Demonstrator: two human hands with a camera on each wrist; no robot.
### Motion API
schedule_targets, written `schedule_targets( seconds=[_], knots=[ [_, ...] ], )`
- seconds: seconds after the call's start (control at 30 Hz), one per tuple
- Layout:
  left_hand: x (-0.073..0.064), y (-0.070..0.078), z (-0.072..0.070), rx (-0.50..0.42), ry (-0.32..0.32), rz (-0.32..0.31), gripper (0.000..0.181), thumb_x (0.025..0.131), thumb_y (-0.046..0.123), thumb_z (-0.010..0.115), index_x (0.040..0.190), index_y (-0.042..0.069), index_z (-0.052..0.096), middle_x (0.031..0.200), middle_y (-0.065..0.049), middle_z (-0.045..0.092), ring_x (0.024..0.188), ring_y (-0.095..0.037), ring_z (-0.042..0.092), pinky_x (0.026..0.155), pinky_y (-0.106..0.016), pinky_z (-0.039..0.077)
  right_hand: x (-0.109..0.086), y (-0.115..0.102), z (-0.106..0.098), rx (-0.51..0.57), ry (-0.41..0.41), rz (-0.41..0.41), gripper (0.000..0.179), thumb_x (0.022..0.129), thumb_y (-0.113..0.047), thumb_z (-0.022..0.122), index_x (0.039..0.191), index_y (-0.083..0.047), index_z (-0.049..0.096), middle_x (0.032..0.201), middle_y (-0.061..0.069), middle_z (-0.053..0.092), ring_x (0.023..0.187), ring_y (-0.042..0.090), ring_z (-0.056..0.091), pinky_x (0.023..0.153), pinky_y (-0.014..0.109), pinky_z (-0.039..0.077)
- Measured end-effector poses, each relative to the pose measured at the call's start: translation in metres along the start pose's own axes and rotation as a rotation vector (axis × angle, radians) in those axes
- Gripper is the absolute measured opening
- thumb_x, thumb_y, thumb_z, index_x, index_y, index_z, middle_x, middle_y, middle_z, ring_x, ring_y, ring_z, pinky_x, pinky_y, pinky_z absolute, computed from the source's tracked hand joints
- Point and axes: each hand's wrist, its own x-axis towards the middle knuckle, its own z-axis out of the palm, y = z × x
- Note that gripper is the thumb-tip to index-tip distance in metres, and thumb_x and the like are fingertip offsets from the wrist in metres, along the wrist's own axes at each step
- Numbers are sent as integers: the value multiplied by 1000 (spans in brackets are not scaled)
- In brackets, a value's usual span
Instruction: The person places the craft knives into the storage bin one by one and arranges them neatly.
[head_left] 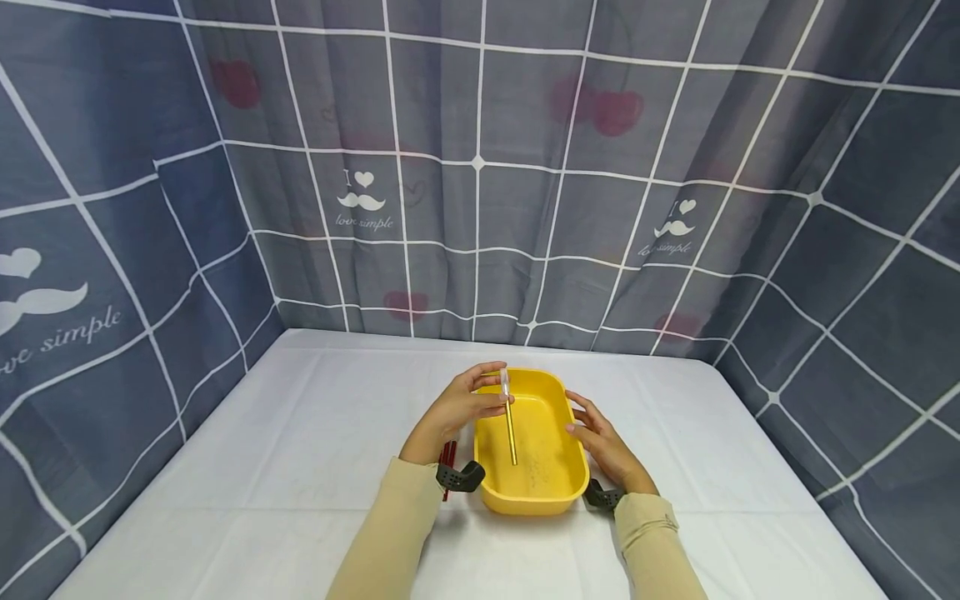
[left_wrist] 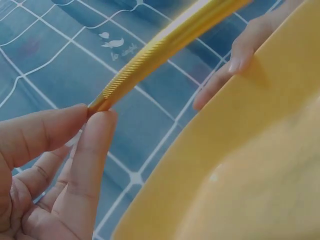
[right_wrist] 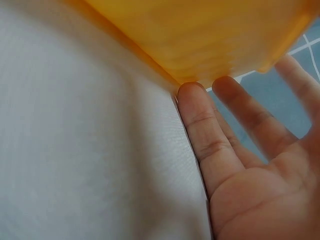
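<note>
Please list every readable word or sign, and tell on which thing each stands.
"I", a heart, a moustache, "love simple": back curtain, left print.
"simple": back curtain, right print, heart and moustache too; other letters unclear.
"simple": side curtain, with heart and moustache; first word cut off.
Left wrist view: a curtain print, too blurred.
Yellow tray, gold tool: none readable.

Curtains on three sides: it's a makeshift, screened-off tabletop workspace!
And look at those grey-blue fabric curtains with white grid lines (head_left: 442,200), hanging behind and down both sides, printed with white hearts (head_left: 364,178), white moustaches (head_left: 362,202), "love simple" lettering (head_left: 364,222) and faded red cherries (head_left: 618,113), homely stuff! They hem in a broad table under a creased white cover (head_left: 300,417); home or studio beyond, the fabric hides it.
</note>
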Motion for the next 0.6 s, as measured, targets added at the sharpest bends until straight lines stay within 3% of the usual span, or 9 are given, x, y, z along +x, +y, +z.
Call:
schedule_targets(
  seconds=[0.17,0.3,0.47,0.6],
  knots=[
    [6,2,14,-37,-3,-45,62,101,-13,65,159,-4,45,149,-28,51,97,-16,75,92,-32,64,2,0,0,1,3,3,71,107,-14,60,171,-10,29,160,31,44,129,20,58,107,31,50],
    [11,2,24,-65,-7,-81,62,102,-13,64,160,-5,43,143,-25,56,96,-15,74,92,-32,64,4,1,0,-2,7,9,71,106,-14,60,171,-11,29,160,30,44,130,22,58,109,33,50],
    [18,-4,35,-72,-7,-122,62,104,-11,63,161,-3,42,150,-30,53,96,-15,74,93,-32,64,3,1,0,-7,4,3,72,106,-15,59,170,-10,28,160,31,44,131,24,57,108,32,50],
    [24,-10,43,-73,14,-148,61,103,-11,64,160,-2,44,146,-29,58,95,-16,74,92,-32,64,2,1,0,-5,2,5,71,107,-16,59,171,-10,28,160,31,43,133,26,57,106,30,51]
  ],
)
